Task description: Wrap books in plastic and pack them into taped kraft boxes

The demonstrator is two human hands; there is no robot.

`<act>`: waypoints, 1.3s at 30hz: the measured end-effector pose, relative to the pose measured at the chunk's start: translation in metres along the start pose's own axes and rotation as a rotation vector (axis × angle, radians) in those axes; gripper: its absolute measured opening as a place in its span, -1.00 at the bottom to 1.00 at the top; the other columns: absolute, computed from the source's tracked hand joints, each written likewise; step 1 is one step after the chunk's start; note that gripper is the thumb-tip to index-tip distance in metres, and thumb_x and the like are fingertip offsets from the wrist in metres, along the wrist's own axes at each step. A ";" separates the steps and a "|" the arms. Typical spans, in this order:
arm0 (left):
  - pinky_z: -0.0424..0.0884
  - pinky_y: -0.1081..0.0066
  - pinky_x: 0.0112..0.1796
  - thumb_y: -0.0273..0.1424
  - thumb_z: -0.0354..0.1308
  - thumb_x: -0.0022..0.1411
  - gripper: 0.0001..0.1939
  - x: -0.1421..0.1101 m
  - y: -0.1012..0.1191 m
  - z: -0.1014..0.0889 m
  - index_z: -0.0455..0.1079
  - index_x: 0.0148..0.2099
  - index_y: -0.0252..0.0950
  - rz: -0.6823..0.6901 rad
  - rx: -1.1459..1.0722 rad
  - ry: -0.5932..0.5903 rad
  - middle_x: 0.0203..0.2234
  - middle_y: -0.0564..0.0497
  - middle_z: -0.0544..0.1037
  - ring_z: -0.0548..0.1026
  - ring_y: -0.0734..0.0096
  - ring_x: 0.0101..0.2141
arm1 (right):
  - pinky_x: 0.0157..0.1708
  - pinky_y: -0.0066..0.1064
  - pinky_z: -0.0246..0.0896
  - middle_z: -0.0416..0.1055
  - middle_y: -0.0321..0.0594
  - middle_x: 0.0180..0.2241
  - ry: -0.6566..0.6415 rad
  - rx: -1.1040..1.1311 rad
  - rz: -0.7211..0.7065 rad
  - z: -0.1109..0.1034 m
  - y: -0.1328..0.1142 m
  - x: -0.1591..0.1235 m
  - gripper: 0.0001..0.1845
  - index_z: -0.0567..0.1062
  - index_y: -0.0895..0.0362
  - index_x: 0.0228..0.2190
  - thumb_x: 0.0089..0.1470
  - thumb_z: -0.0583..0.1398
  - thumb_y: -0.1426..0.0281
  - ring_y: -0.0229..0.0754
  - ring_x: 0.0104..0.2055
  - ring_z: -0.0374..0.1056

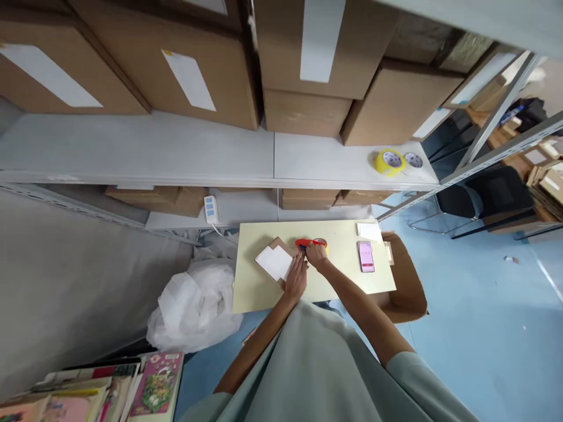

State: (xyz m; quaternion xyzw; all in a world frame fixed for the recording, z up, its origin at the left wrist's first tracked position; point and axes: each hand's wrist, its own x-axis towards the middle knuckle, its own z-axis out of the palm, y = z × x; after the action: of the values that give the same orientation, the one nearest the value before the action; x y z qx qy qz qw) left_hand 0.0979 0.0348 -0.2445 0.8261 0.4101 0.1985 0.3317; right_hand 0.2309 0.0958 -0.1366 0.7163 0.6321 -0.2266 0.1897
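A small cardboard box (278, 242) with white paper (273, 262) on its top lies turned at an angle on the pale yellow table (255, 299). My left hand (297, 275) lies on the box's right side, its fingers stretched out towards the far corner. Just beyond those fingertips is a red tape dispenser (303, 242) with a roll of tape on it. My right hand (315, 255) is closed round the dispenser, close beside the left fingers. The hand hides much of the dispenser, and where the tape runs cannot be made out.
A phone (366, 257) and white paper slips (369, 231) lie at the table's right. An open carton (407, 281) stands beyond that edge; bundled plastic wrap (197, 305) sits left. The shelf (197, 146) ahead carries cartons and tape rolls (389, 162).
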 end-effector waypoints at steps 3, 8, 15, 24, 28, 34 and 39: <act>0.41 -0.23 0.40 -0.49 0.12 0.35 -0.45 0.006 0.001 -0.020 0.36 0.35 -0.20 -0.029 -0.100 0.033 0.41 -0.32 0.45 0.38 -0.12 0.45 | -0.16 -0.21 0.41 0.65 0.31 -0.08 0.076 0.033 0.044 -0.013 0.011 -0.018 -0.53 0.54 0.39 0.16 0.54 0.05 0.28 0.15 -0.06 0.63; 0.46 -0.10 0.37 -0.43 0.10 0.47 -0.38 0.044 0.028 -0.088 0.21 0.51 -0.12 0.117 -0.142 0.201 0.37 -0.26 0.49 0.47 0.00 0.38 | -0.13 -0.15 0.44 0.65 0.26 -0.14 0.297 0.163 0.090 -0.049 0.036 -0.056 -0.39 0.46 0.34 0.19 0.54 0.05 0.05 0.23 -0.11 0.64; 0.34 -0.01 0.44 -0.43 0.02 0.55 -0.40 0.159 0.105 -0.197 0.17 0.55 -0.21 0.403 -0.043 0.490 0.38 -0.31 0.41 0.36 0.03 0.44 | -0.11 -0.07 0.49 0.63 0.25 -0.10 0.731 0.178 0.054 -0.190 0.046 -0.060 -0.41 0.32 0.32 0.27 0.51 0.05 0.09 0.24 -0.12 0.61; 0.37 -0.03 0.42 -0.43 0.05 0.52 -0.46 0.214 0.116 -0.245 0.26 0.48 -0.25 0.351 0.102 0.525 0.35 -0.29 0.44 0.41 0.01 0.38 | 0.33 -0.05 0.11 0.59 0.41 0.06 0.687 0.073 -0.086 -0.277 0.061 0.016 -0.50 0.33 0.54 0.26 0.52 0.01 0.39 0.19 0.14 0.50; 0.42 -0.01 0.38 -0.43 0.05 0.51 -0.51 0.192 0.084 -0.224 0.34 0.42 -0.22 0.268 0.116 0.460 0.30 -0.25 0.49 0.47 0.04 0.33 | 0.39 -0.03 0.04 0.48 0.46 0.23 0.738 0.134 -0.098 -0.261 0.072 0.035 -0.47 0.34 0.53 0.31 0.49 0.08 0.40 0.21 0.28 0.37; 0.43 -0.08 0.34 -0.31 0.16 0.43 -0.57 0.139 -0.005 -0.178 0.45 0.28 -0.27 -0.126 0.155 0.253 0.19 -0.31 0.59 0.53 -0.08 0.26 | 0.31 0.06 0.23 0.44 0.32 0.26 0.969 0.419 -0.109 -0.151 0.083 0.007 -0.42 0.40 0.29 0.32 0.58 -0.04 0.16 0.25 0.31 0.36; 0.38 -0.03 0.35 -0.12 0.20 0.43 -0.51 0.111 -0.054 -0.148 0.46 0.20 -0.38 -0.476 0.171 -0.003 0.22 -0.45 0.58 0.52 -0.14 0.30 | 0.18 -0.15 0.43 0.60 0.25 0.13 0.175 0.813 0.049 0.009 0.071 -0.031 -0.44 0.43 0.30 0.28 0.57 0.03 0.13 0.10 0.13 0.59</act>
State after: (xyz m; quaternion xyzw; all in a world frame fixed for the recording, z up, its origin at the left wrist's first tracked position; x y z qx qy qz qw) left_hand 0.0447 0.2060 -0.1724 0.7316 0.6078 0.0781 0.2988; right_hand 0.2972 0.0560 -0.1271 0.7642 0.4878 -0.3913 -0.1578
